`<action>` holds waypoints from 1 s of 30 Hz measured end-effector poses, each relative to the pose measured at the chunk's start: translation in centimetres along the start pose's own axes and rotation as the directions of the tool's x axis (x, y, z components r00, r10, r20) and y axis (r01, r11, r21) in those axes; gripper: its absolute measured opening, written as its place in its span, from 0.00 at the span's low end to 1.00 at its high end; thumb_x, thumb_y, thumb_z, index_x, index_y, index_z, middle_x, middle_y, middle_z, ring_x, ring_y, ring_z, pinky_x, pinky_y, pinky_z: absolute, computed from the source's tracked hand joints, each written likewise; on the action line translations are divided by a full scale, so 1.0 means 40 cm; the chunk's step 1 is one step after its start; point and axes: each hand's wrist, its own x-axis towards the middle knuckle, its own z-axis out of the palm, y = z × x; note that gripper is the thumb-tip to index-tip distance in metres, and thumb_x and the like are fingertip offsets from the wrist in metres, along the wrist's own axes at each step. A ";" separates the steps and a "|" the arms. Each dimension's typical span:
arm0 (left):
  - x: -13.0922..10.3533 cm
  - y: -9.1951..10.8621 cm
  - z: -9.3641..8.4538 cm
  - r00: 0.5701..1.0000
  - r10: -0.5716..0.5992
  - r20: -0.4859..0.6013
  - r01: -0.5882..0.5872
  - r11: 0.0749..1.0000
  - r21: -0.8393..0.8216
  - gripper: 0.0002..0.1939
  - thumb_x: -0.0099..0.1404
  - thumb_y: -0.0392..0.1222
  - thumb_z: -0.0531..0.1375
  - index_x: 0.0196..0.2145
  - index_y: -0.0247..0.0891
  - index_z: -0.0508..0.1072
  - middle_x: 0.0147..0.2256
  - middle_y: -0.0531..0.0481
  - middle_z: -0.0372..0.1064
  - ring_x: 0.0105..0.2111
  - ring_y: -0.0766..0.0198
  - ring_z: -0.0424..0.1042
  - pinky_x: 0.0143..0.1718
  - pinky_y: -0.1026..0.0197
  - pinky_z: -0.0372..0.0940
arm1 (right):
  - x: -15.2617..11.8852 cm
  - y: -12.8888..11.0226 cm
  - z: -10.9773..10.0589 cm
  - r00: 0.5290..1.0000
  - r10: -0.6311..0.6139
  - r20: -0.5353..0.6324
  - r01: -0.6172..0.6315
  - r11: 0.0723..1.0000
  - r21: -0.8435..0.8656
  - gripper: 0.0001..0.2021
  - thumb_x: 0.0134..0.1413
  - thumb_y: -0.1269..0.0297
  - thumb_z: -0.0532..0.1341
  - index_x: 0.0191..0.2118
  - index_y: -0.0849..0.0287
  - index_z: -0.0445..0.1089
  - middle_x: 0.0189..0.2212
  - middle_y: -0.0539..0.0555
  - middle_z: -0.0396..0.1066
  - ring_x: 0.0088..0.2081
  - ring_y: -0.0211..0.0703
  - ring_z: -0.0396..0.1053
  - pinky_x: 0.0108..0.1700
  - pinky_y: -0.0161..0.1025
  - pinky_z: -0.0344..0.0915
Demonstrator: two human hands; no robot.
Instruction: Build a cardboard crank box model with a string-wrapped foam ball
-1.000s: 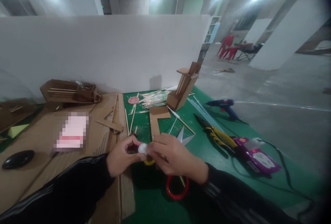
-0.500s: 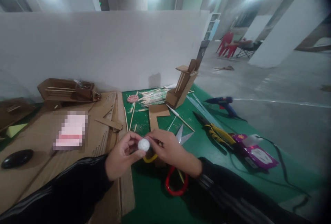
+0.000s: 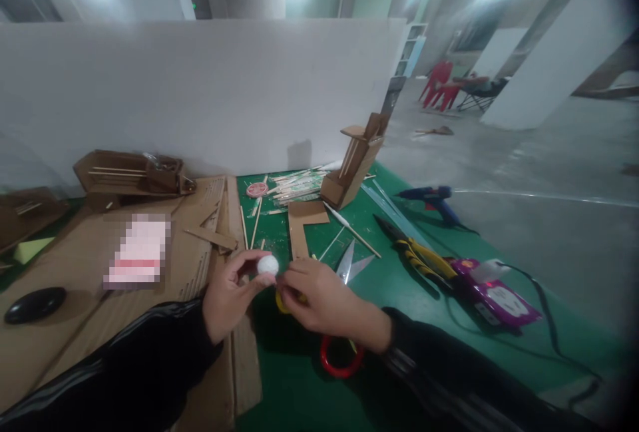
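My left hand [image 3: 230, 292] pinches a small white ball [image 3: 268, 265] between thumb and fingertips. Close to the ball's right side, my right hand [image 3: 319, 295] has its fingers pressed together; whatever is in them, if anything, I cannot make out. Beneath the right hand lie scissors [image 3: 345, 264] with the blades spread, one red handle loop and partly hidden yellow parts. An L-shaped cardboard piece [image 3: 299, 216] lies just beyond the hands on the green tabletop.
Pliers [image 3: 417, 255], a blue glue gun [image 3: 432, 200] and a purple power strip [image 3: 502, 295] with a cable occupy the right side. A cardboard structure [image 3: 352, 166] stands at the back beside thin sticks [image 3: 299, 184]. Cardboard sheets [image 3: 200, 202] and a black mouse [image 3: 34, 305] are left.
The white ball has moved slightly up and left with my left hand. My right hand has turned and its fingers have dropped a little below the ball.
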 end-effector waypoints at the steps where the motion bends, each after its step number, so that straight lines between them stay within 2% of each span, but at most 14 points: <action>1: 0.001 -0.002 0.000 1.000 -0.003 -0.005 0.003 1.000 -0.005 0.18 0.57 0.44 0.68 0.43 0.36 0.71 0.39 0.46 0.74 0.39 0.61 0.72 0.43 0.61 0.66 | -0.001 -0.006 -0.001 1.000 -0.022 0.014 0.022 1.000 -0.004 0.05 0.56 0.72 0.57 0.30 0.60 0.68 0.27 0.53 0.67 0.30 0.41 0.63 0.33 0.37 0.57; 6: 0.005 -0.013 0.002 0.999 -0.043 0.022 0.045 0.997 -0.063 0.18 0.53 0.44 0.71 0.37 0.36 0.69 0.35 0.49 0.74 0.36 0.62 0.72 0.40 0.61 0.66 | 0.000 -0.027 -0.025 0.993 -0.115 0.040 0.115 0.993 -0.004 0.04 0.55 0.73 0.56 0.31 0.59 0.67 0.27 0.52 0.66 0.29 0.40 0.61 0.33 0.37 0.57; 11: 0.005 -0.012 0.008 0.987 -0.085 0.137 0.102 0.987 -0.127 0.22 0.44 0.44 0.75 0.31 0.35 0.69 0.31 0.50 0.75 0.31 0.64 0.72 0.37 0.62 0.66 | -0.003 -0.019 -0.057 0.983 -0.182 -0.041 0.178 0.981 -0.071 0.06 0.57 0.75 0.53 0.32 0.61 0.66 0.27 0.53 0.64 0.29 0.41 0.59 0.31 0.38 0.56; 16: -0.008 -0.003 0.013 0.963 -0.118 0.244 0.154 0.979 -0.136 0.17 0.47 0.39 0.74 0.30 0.34 0.70 0.32 0.50 0.75 0.32 0.65 0.73 0.38 0.63 0.66 | -0.005 -0.008 -0.057 0.966 -0.237 -0.105 0.213 0.955 -0.205 0.10 0.61 0.74 0.52 0.35 0.60 0.69 0.26 0.53 0.64 0.28 0.41 0.58 0.31 0.38 0.57; 19: -0.013 0.000 0.015 0.954 -0.109 0.278 0.155 0.977 -0.147 0.16 0.48 0.38 0.73 0.32 0.34 0.73 0.32 0.50 0.75 0.34 0.64 0.73 0.40 0.63 0.66 | -0.004 0.002 -0.046 0.972 -0.163 -0.171 0.148 0.984 -0.098 0.09 0.64 0.72 0.53 0.37 0.61 0.71 0.27 0.53 0.65 0.29 0.41 0.61 0.31 0.38 0.59; 22: -0.017 0.000 0.018 0.961 -0.081 0.264 0.131 0.975 -0.177 0.18 0.48 0.40 0.73 0.35 0.35 0.73 0.34 0.49 0.74 0.36 0.63 0.72 0.40 0.63 0.66 | -0.001 0.014 -0.037 0.975 -0.053 -0.215 0.066 0.996 0.054 0.09 0.65 0.71 0.53 0.39 0.61 0.70 0.31 0.55 0.69 0.32 0.41 0.65 0.34 0.37 0.64; 27: -0.026 0.004 0.021 0.977 -0.018 0.212 0.064 0.975 -0.211 0.17 0.56 0.42 0.69 0.41 0.35 0.71 0.35 0.48 0.72 0.35 0.64 0.71 0.37 0.65 0.67 | 0.007 0.018 -0.026 0.964 0.053 -0.259 -0.018 0.990 0.138 0.07 0.64 0.72 0.54 0.38 0.60 0.69 0.31 0.55 0.70 0.34 0.40 0.67 0.35 0.36 0.66; 30: -0.034 0.009 0.022 0.980 0.018 0.198 0.020 0.982 -0.189 0.20 0.60 0.41 0.67 0.49 0.38 0.70 0.41 0.45 0.72 0.42 0.61 0.72 0.43 0.64 0.67 | 0.009 0.016 -0.018 0.968 0.078 -0.240 -0.040 0.987 0.158 0.07 0.64 0.71 0.55 0.37 0.61 0.70 0.30 0.54 0.69 0.32 0.40 0.67 0.33 0.36 0.65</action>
